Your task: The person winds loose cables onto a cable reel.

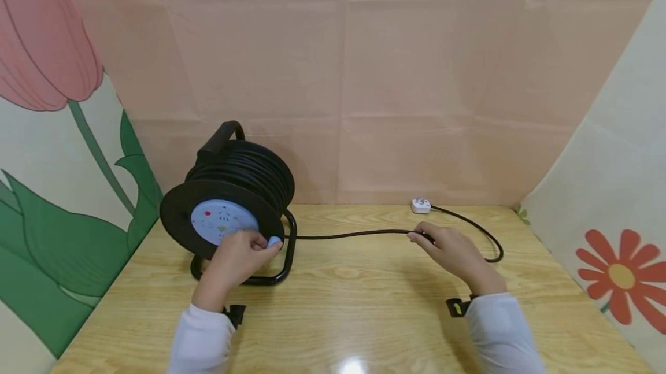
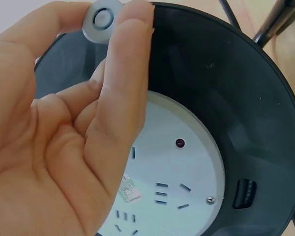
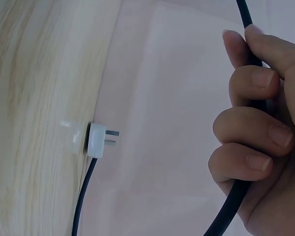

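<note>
A black extension cord reel (image 1: pixel 229 189) stands on the left of the table, its cable wound in many turns around the drum. Its front disc carries a pale socket panel (image 2: pixel 182 167) with a red light. At the disc's right edge my left hand (image 1: pixel 236 258) pinches a light blue crank knob (image 1: pixel 273 241) between thumb and fingers. From the reel a black cable (image 1: pixel 348 235) runs to the right. My right hand (image 1: pixel 450 250) grips it, fingers curled around it in the right wrist view. Beyond that hand the cable loops back to a white plug (image 1: pixel 421 206).
The wooden table (image 1: pixel 343 304) ends at a pinkish backdrop (image 1: pixel 364 73) close behind the plug. A black tube stand (image 1: pixel 288 258) supports the reel, and a carry handle (image 1: pixel 218 140) tops it. Flower-printed panels (image 1: pixel 619 235) flank both sides.
</note>
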`<action>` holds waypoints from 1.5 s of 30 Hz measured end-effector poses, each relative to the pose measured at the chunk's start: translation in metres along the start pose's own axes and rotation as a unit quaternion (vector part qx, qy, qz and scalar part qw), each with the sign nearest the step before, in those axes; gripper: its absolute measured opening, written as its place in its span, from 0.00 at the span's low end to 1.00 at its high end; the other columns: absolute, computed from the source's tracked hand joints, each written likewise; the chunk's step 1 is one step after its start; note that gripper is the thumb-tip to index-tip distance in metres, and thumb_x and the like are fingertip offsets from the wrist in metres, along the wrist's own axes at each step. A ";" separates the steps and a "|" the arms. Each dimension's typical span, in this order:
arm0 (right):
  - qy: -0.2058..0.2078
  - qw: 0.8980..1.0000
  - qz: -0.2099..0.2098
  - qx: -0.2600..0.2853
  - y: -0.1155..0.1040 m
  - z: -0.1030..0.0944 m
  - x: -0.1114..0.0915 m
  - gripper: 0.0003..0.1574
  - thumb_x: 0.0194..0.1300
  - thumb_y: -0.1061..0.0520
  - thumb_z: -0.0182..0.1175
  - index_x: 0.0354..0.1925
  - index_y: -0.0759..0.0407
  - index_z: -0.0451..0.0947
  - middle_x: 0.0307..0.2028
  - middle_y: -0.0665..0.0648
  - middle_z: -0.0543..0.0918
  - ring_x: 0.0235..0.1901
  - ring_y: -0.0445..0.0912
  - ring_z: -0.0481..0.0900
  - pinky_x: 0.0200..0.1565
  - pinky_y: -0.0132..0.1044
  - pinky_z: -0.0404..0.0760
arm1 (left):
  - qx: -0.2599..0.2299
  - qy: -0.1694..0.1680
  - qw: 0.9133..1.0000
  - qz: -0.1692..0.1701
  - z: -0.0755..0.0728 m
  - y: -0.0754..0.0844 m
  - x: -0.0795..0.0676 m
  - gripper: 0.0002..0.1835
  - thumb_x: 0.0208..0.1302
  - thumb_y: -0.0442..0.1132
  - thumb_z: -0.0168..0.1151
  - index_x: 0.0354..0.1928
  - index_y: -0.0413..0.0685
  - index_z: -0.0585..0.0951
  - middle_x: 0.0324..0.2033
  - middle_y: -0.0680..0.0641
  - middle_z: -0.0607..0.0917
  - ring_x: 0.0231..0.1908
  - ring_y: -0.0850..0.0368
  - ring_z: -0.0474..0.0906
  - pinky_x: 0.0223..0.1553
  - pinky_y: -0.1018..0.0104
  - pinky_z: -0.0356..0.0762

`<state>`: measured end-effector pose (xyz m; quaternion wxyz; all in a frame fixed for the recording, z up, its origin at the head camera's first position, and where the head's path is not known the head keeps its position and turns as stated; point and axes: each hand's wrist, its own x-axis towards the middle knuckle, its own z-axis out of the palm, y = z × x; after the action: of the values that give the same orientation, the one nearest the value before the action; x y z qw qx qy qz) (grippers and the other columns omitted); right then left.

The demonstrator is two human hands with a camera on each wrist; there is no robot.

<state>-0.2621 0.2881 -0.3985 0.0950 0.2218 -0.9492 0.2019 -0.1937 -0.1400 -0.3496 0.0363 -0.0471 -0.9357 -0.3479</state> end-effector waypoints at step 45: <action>-0.005 0.999 -0.024 0.023 -0.002 0.001 -0.001 0.15 0.75 0.38 0.54 0.37 0.41 0.81 0.23 0.39 0.75 0.17 0.37 0.62 0.23 0.35 0.66 | -0.137 -0.247 0.959 -0.022 0.002 -0.076 0.013 0.22 0.75 0.52 0.55 0.41 0.36 0.79 0.32 0.46 0.83 0.34 0.53 0.81 0.39 0.57 0.82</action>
<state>-0.2606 0.2868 -0.3989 0.0900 0.2474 -0.9393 0.2201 -0.2149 -0.1952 -0.3992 -0.2103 -0.1158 -0.8595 -0.4513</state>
